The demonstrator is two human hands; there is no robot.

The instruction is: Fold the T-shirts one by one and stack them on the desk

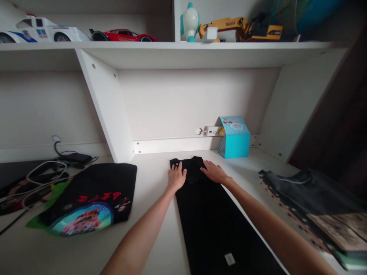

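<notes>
A long black garment (212, 217) lies flat on the white desk, running from near the back board toward me. A small white label (229, 259) shows on its near part. My left hand (177, 177) rests palm down on the garment's far left edge, fingers stretched out. On the far right edge lies my right hand (212, 171), also flat with its fingers extended. Between the two hands the far end of the cloth is a little bunched. Whether the garment is a shirt or trousers I cannot tell.
To the left lie a folded black printed T-shirt (94, 194) and tangled cables (43, 179). A blue desk calendar (236, 141) stands behind my right hand, near a wall socket (213, 131). Folded clothes (312, 194) are stacked at the right. Toys, including a red car (124, 35), line the shelf (200, 46) above.
</notes>
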